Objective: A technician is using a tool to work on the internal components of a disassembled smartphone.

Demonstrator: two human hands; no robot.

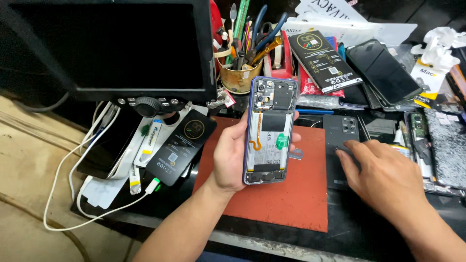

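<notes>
Red rubber matting (291,204) covers the middle of the dark tabletop (354,228) in the head view, the only view there is; above it the left hand (233,155) is clamped around an opened phone (269,131), fingers wrapped behind it and the thumb along its left edge, holding it upright and tilted toward the camera; the phone's back is already off, so its battery with a green round sticker, an orange flex strip and the camera modules at the top lie bare; its blue-violet frame looks whole, and no internal part seems lifted out yet, as far as can be judged; the right hand (383,177) lies well apart from the left, palm down with fingers spread, fingertips touching a dark back cover (340,145) that lies flat just beside the mat's right edge; it grips nothing; behind the phone stands a tin of tools (240,73) crowded with pliers and screwdrivers; a dark monitor (111,46) fills the upper left, with a black packet (182,145) and a white cable (97,213) below it; to the right lie another phone (383,70), face up, and a cracked panel (449,145).
</notes>
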